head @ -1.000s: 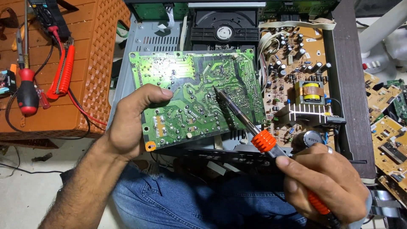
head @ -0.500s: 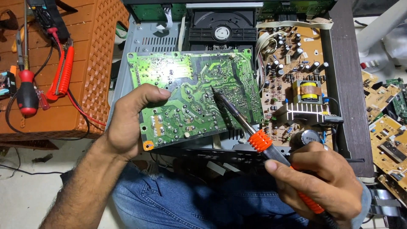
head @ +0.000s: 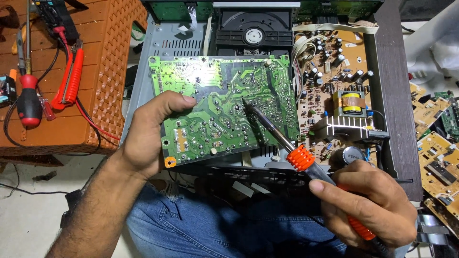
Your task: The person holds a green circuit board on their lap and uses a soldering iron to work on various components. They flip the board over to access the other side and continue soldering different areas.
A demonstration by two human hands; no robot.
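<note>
A green circuit board (head: 224,105) lies solder side up over the open grey metal chassis (head: 158,52) of an electronic unit. My left hand (head: 150,134) grips the board at its left edge, thumb on top. My right hand (head: 370,203) holds a soldering iron (head: 299,157) with an orange collar and orange handle. The iron's dark tip touches the board near its middle, on a cluster of solder joints.
A brown circuit board (head: 334,81) with capacitors and a transformer sits in the chassis to the right. A black disc drive (head: 253,33) is behind. An orange stool (head: 57,124) on the left carries a red screwdriver (head: 28,105) and red pliers (head: 69,79). Loose yellow boards (head: 435,148) lie far right.
The soldering iron's tip has shifted slightly across the green board, and my right hand has moved a little along with it. My left hand keeps its grip on the board.
</note>
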